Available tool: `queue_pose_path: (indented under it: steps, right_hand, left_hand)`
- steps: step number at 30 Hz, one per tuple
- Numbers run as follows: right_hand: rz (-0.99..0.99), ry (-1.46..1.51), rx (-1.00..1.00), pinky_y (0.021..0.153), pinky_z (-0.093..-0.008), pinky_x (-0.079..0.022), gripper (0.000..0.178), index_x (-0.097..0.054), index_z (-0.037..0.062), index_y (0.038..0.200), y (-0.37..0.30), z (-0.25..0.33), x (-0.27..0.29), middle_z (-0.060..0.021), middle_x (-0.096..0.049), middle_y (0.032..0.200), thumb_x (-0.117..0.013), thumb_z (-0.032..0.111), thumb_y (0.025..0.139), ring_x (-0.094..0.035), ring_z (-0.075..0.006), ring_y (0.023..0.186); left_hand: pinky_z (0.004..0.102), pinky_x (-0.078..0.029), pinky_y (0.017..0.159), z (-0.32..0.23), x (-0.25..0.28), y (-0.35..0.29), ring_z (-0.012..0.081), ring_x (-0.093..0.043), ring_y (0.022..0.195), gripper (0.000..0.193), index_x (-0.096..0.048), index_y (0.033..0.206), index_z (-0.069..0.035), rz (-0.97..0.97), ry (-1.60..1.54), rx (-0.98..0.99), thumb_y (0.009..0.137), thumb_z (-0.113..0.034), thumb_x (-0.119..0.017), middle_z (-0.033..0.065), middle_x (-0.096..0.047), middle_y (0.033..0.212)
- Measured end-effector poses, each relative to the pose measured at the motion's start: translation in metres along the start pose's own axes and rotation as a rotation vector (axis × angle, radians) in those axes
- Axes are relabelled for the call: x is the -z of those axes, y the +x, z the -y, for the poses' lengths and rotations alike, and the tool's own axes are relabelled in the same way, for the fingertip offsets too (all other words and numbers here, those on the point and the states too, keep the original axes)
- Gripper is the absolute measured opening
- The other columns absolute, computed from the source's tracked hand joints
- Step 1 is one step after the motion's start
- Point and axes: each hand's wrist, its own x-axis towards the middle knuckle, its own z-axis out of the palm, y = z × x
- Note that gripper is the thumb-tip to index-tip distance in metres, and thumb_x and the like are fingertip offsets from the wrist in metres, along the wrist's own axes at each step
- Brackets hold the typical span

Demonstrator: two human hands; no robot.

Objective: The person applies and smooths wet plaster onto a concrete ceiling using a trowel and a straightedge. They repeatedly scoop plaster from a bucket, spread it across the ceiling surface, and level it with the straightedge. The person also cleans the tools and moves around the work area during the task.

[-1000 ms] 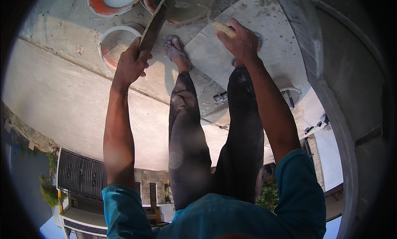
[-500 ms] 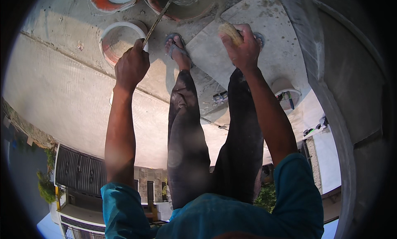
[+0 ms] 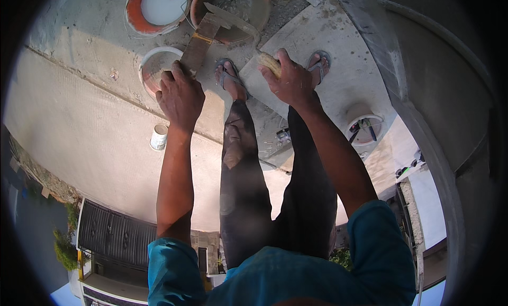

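My left hand (image 3: 180,96) grips the lower end of a flat wooden board (image 3: 200,44) that slants up toward a round brown tub (image 3: 233,12). My right hand (image 3: 290,81) is closed around the pale handle (image 3: 269,62) of a trowel whose grey blade (image 3: 233,19) reaches over the tub's mortar. I stand on a concrete ledge (image 3: 106,131) in sandals, my left foot (image 3: 228,75) between the two hands and my right foot (image 3: 318,65) just beyond my right hand.
An orange bucket (image 3: 156,7) with pale liquid stands left of the tub. A shallow round pan (image 3: 156,68) sits by my left hand, a small white cup (image 3: 159,136) lies lower left. A curved grey wall (image 3: 444,105) rises on the right; a white bucket (image 3: 364,127) stands near it.
Both hands have come lower in view. The board and trowel now meet over the brown tub, and the board's flat face has turned toward me.
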Motion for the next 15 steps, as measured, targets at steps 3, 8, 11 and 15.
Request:
queue_pose_path:
  steps: [3,8,11,15]
  right_hand:
    - [0.063,0.006,-0.188,0.067,-0.0521,-0.055,0.05,-0.05,0.0066,0.115,-0.009,0.01,0.017,-0.0198,-0.072,0.087,-0.067,0.048,0.093,-0.072,-0.0409,0.082]
    - [0.026,0.355,-0.199,0.079,-0.0488,-0.052,0.056,-0.054,0.0091,0.118,-0.103,0.026,0.13,-0.0235,-0.068,0.09,-0.078,0.047,0.084,-0.069,-0.0413,0.091]
    - [-0.148,-0.023,-0.118,0.088,-0.0517,-0.051,0.052,-0.056,0.0111,0.123,-0.177,0.037,0.222,-0.0205,-0.07,0.105,-0.072,0.04,0.083,-0.068,-0.0407,0.101]
    - [-0.429,-0.106,-0.152,0.09,-0.0502,-0.052,0.054,-0.061,0.012,0.127,-0.282,0.074,0.339,-0.014,-0.071,0.112,-0.069,0.039,0.081,-0.069,-0.0342,0.105]
  left_hand:
    - [0.0538,-0.054,0.074,0.01,0.025,-0.015,0.0414,-0.065,0.097,0.06,-0.044,0.14,-0.002,-0.049,0.003,0.016,0.086,-0.018,-0.065,0.0221,-0.057,0.111]
    - [0.0554,-0.049,0.084,0.046,0.077,-0.079,0.0451,-0.059,0.105,0.066,-0.042,0.141,-0.001,0.04,-0.177,0.211,0.084,-0.016,-0.07,0.0222,-0.054,0.114]
    - [0.0553,-0.049,0.094,0.054,0.083,-0.095,0.0466,-0.058,0.11,0.075,-0.038,0.145,-0.003,0.205,-0.308,0.282,0.079,-0.019,-0.071,0.026,-0.053,0.121]
    - [0.0506,-0.048,0.1,0.055,0.146,-0.089,0.047,-0.062,0.113,0.066,-0.05,0.13,0.004,0.213,-0.424,0.262,0.074,-0.022,-0.075,0.0286,-0.062,0.12]
